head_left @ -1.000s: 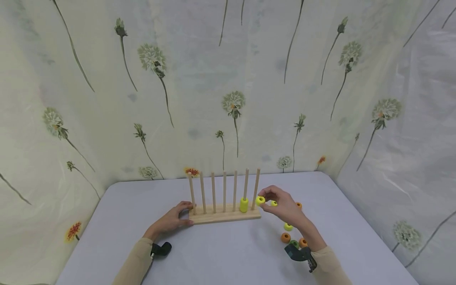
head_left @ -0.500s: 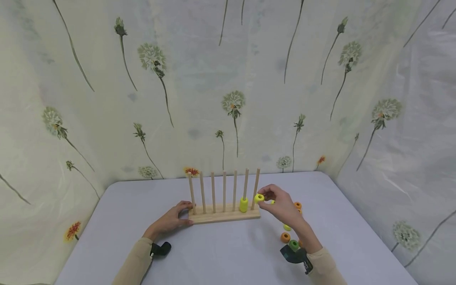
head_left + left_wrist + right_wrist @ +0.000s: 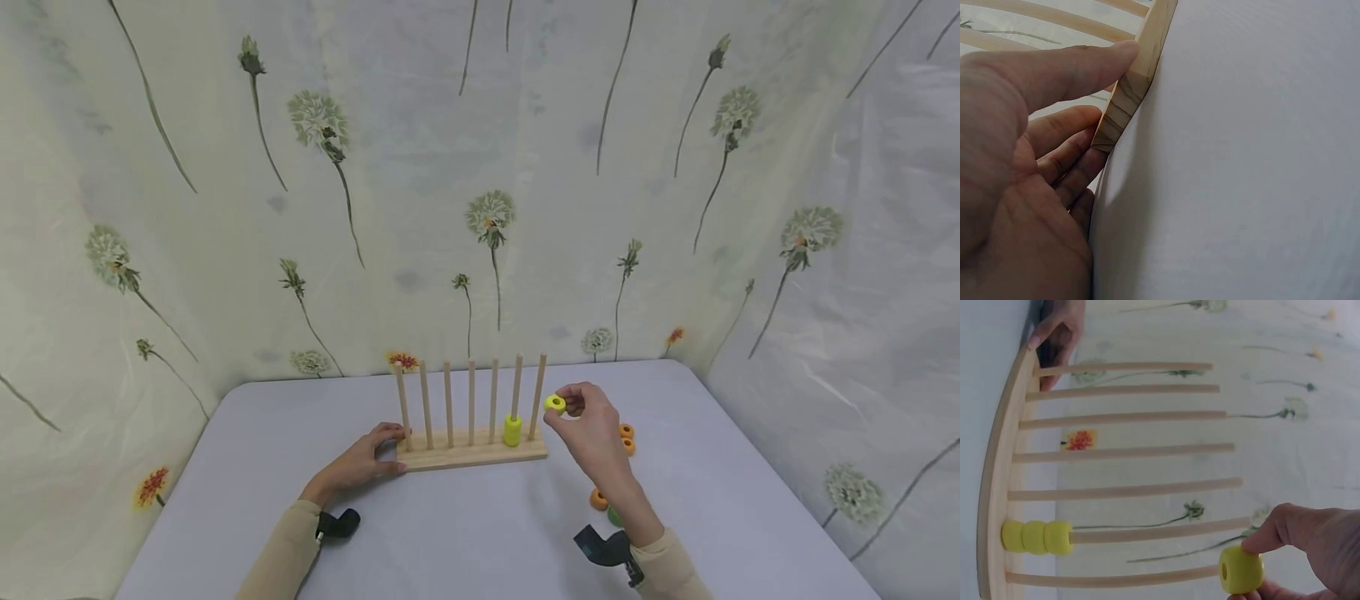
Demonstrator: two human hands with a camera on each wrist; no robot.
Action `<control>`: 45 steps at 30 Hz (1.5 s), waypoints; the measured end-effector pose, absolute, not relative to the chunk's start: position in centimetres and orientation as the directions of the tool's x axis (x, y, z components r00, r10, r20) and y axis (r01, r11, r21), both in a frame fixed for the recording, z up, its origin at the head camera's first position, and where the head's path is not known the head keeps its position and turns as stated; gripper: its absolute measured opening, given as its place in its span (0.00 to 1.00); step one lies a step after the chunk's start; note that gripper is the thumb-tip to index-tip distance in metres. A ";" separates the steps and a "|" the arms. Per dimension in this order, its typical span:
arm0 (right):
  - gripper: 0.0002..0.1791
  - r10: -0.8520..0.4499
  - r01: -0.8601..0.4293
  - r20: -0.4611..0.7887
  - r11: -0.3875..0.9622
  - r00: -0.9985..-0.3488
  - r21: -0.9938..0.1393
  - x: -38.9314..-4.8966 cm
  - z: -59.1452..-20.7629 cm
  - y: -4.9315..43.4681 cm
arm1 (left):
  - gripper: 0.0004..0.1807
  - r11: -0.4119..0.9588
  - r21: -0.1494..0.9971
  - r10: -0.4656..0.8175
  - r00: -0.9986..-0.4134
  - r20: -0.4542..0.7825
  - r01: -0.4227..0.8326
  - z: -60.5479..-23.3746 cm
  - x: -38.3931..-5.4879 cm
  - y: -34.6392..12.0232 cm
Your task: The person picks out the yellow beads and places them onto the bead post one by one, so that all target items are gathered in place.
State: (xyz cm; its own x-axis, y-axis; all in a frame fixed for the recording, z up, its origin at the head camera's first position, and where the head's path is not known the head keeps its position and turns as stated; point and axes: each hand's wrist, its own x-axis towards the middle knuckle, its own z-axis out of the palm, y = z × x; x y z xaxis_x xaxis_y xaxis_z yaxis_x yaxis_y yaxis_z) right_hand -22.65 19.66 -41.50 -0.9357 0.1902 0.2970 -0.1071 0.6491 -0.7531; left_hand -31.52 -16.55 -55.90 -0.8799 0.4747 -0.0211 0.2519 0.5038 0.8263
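Note:
A wooden peg rack [image 3: 476, 456] stands on the table with a row of upright pegs. Three yellow beads [image 3: 1035, 537] are stacked at the foot of the second peg from the right. At the rack's left end, my left hand [image 3: 360, 461] grips the base, thumb on the front side and fingers behind, as the base's end [image 3: 1129, 103] shows in the left wrist view. My right hand [image 3: 596, 429] pinches another yellow bead [image 3: 1244, 569] between thumb and fingers. That bead is near the top of the rightmost peg in the right wrist view, its hole facing the peg.
Two orange beads [image 3: 627, 438] lie to the right of my right hand. Nearer, another orange bead [image 3: 598, 499] and a green bead [image 3: 615, 517] sit partly behind my right forearm. A flower-patterned curtain [image 3: 420, 208] hangs behind the white table [image 3: 465, 542].
My right hand has risen with the yellow bead, moving slightly right over the last half second. A loose yellow bead on the table is now out of sight behind the forearm. My left hand stays put.

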 end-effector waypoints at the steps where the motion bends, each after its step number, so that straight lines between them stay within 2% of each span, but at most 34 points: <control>1: 0.18 0.197 -0.100 0.295 0.650 -0.935 -0.753 -22.6 -41.4 19.6 | 0.36 0.502 0.827 0.475 -0.880 -0.021 0.252 -55.9 -31.5 -16.6; 25: 0.16 0.221 -0.080 0.282 0.638 -0.934 -0.766 -23.1 -40.4 18.2 | 0.37 0.515 0.823 0.465 -0.885 -0.031 0.241 -55.6 -31.4 -16.4; 45: 0.17 0.201 -0.115 0.291 0.604 -0.936 -0.789 -25.9 -37.2 16.7 | 0.36 0.511 0.828 0.464 -0.885 -0.038 0.232 -55.3 -31.3 -16.4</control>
State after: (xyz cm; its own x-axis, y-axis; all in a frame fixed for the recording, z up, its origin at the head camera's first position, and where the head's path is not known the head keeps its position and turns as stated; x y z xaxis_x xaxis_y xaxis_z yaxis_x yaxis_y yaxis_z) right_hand -25.85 16.67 -37.16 -0.9355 0.2009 0.2906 -0.1152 0.6040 -0.7886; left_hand -31.29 -16.41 -55.28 -0.8852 0.4637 -0.0381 0.2319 0.5108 0.8278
